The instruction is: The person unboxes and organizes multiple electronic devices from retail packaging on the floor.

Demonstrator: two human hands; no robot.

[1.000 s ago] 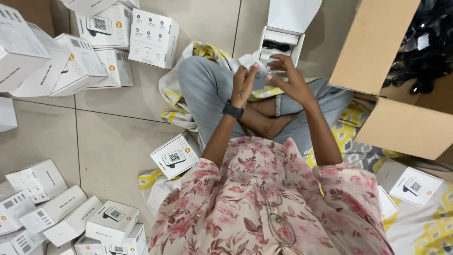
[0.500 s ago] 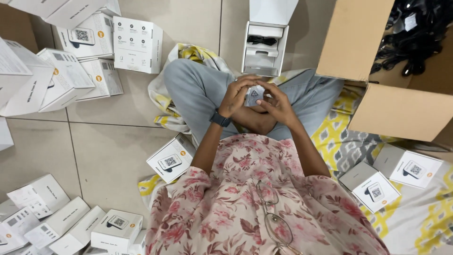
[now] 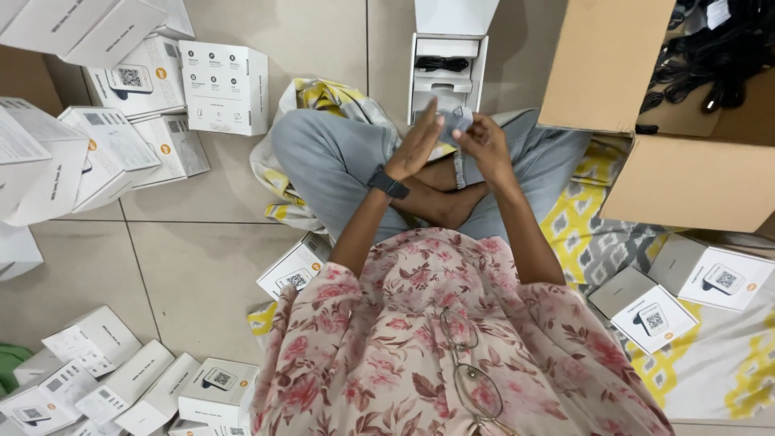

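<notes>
One small pale-grey item (image 3: 454,123), held between both hands above the crossed legs: right hand (image 3: 482,144) pinching it from the right with curled fingers, left hand (image 3: 415,150) flat and open, fingers straight, pressed against its left side. One black wristband (image 3: 387,182) on the left wrist. One open white box (image 3: 446,66) on the floor just beyond the hands, lid up, with one black cable coil (image 3: 441,63) in its top compartment. One large cardboard carton (image 3: 655,113) to the right, holding a tangle of black cables, number not countable. Two shut white boxes (image 3: 680,295) on the patterned mat at right; one (image 3: 295,266) beside the left knee. One pair of glasses (image 3: 475,379) hanging on the floral top.
</notes>
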